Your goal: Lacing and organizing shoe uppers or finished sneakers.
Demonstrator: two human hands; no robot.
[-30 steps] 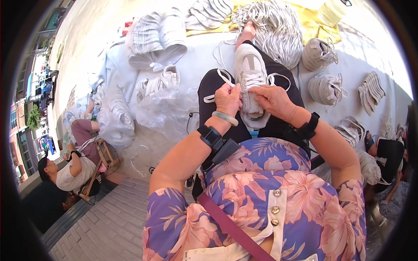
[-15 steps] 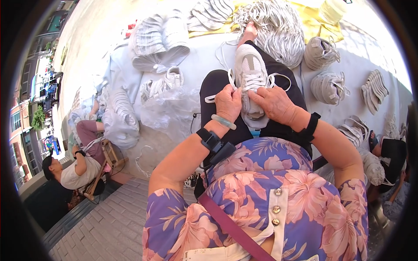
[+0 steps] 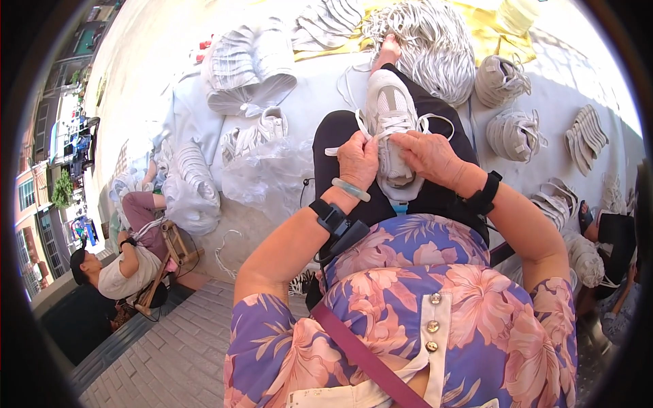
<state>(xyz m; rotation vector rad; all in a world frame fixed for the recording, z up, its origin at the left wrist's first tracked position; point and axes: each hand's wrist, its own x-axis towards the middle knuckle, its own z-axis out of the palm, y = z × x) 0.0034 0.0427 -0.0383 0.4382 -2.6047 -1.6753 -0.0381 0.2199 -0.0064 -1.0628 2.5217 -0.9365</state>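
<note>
A white sneaker [image 3: 390,121] lies on my lap, toe pointing away from me, resting on black trousers [image 3: 435,197]. My left hand [image 3: 358,160] grips a white lace [image 3: 340,148] at the shoe's left side, fingers closed. On the shoe's right side, my right hand [image 3: 427,155] pinches the laced part of the upper. Another loop of lace [image 3: 441,122] hangs off the right of the shoe. A pale bangle and a black wrist device sit on my left arm, and a black band is on my right wrist.
A heap of loose white laces [image 3: 435,41] lies ahead on a yellow cloth. White sneakers [image 3: 513,132] and stacks of shoe parts [image 3: 248,58] are spread around. A clear plastic bag [image 3: 269,173] lies left of my knee. A seated person [image 3: 129,251] works on a stool at lower left.
My left hand has shifted slightly on the lace at the shoe's left side. The view has tilted a little; the shoe stays on my lap.
</note>
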